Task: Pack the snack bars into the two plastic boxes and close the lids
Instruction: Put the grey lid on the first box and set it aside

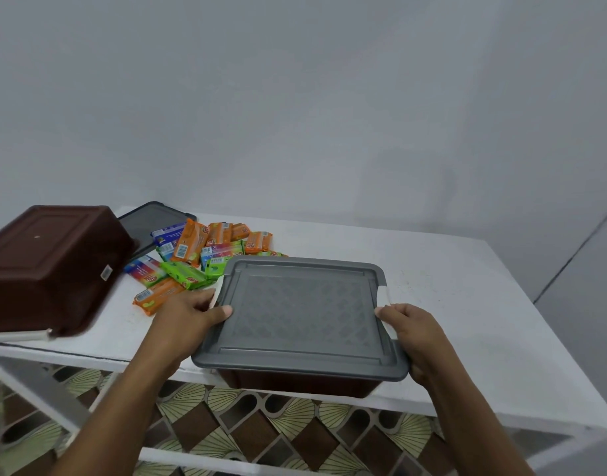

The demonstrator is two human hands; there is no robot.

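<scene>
Box (295, 384) under lid (302, 310), at table's (467, 304) near edge, between the fingers (205, 300). Gripped at lid's side rims by left hand (192, 317) and right hand (413, 336), thumbs on top. Probably best lifted evenly, both sides together. Bars (199, 255) heaped just beyond left fingers.

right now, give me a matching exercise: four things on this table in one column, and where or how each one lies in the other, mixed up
Things
1 near grey lid
2 far grey lid
3 left brown box
4 snack bars

States
a upside down at the left of the table
b in a loose pile on the table
c on the near brown box gripped by the left hand and right hand
d flat on the table behind the left brown box

Pairs: 1-c, 2-d, 3-a, 4-b
</scene>
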